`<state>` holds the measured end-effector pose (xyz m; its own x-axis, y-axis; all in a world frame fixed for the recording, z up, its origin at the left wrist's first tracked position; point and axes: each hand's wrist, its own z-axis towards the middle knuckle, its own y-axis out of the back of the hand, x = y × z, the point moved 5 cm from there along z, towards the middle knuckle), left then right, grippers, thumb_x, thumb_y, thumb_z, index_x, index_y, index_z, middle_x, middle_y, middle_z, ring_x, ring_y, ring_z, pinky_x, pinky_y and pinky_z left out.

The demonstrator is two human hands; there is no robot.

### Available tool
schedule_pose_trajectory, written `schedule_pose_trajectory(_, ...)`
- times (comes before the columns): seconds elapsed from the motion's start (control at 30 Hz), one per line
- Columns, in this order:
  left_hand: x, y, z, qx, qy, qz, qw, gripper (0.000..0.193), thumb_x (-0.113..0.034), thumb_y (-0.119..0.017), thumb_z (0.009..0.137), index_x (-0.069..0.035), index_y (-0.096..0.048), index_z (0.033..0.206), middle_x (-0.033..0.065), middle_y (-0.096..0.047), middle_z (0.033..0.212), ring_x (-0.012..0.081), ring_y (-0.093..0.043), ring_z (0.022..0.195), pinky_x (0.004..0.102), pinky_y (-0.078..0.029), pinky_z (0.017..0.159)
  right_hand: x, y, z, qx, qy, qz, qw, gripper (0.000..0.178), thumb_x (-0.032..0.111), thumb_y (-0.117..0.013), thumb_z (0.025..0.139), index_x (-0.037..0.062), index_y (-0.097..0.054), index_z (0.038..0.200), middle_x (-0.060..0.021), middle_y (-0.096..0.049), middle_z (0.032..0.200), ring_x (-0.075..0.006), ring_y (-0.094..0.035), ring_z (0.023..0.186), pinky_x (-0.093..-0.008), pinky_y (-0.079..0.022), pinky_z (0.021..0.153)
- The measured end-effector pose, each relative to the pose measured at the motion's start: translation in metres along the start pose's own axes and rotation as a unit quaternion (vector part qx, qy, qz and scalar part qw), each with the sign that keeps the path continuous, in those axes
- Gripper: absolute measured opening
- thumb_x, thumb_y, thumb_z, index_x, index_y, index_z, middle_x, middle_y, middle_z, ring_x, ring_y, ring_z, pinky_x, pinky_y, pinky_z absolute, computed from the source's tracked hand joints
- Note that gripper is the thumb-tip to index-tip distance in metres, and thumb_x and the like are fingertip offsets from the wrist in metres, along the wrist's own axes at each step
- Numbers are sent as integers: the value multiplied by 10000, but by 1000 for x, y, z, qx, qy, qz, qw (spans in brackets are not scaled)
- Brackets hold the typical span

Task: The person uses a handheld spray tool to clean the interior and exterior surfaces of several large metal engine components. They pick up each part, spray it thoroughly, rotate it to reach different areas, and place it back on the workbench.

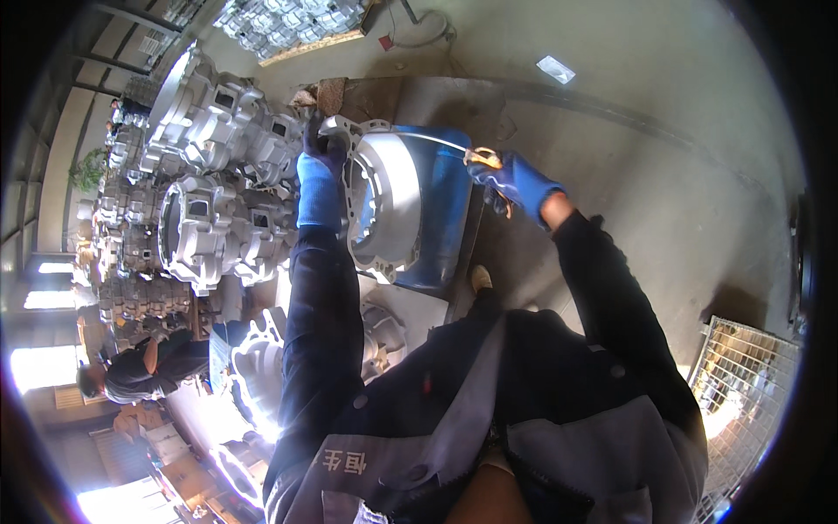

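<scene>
A large silver-grey cast metal housing point(393, 196) with a round opening and a bolt-holed flange stands upright in front of me, beside a blue drum-like container point(445, 210). My left hand point(322, 144), in a blue-cuffed glove with dark fingers, is closed on the upper left edge of the flange. In a blue glove, my right hand point(511, 181) grips the orange handle of a long thin metal tool point(432, 138). Its pale shaft runs leftward over the blue container toward the housing's top rim. Whether the tip touches the metal I cannot tell.
More cast housings point(205, 231) are stacked to the left, with others on a pallet point(292, 26) at the far side. Another person point(144, 367) stands at the lower left. A wire mesh cage point(746, 375) is at the right. A white sheet point(556, 69) lies on the floor.
</scene>
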<state>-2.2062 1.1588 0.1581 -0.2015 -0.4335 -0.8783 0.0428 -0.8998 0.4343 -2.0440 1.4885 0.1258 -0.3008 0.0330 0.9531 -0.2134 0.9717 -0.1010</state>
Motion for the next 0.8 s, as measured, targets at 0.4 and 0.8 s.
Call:
schedule_pose_trajectory(0.4, 31, 11, 22, -62, 41, -86, 994, 579, 64, -529, 888, -203, -490, 1400, -44, -483, 666, 72, -443, 590, 234, -395, 547, -45, -15, -103, 107, -62, -189, 974, 323, 306, -677, 918, 69, -678, 1137, -76, -615, 654, -122, -585, 496, -291, -480, 477)
schedule_pose_trajectory(0.8, 46, 26, 26, -53, 54, 62, 995, 639, -62, -666, 886, -222, -407, 1448, 82, -678, 1065, 145, -634, 852, 311, -517, 772, -61, -23, -86, 42, -146, -146, 977, 270, 318, -653, 935, 145, -684, 1140, -33, -603, 652, -151, -560, 521, -337, -462, 470)
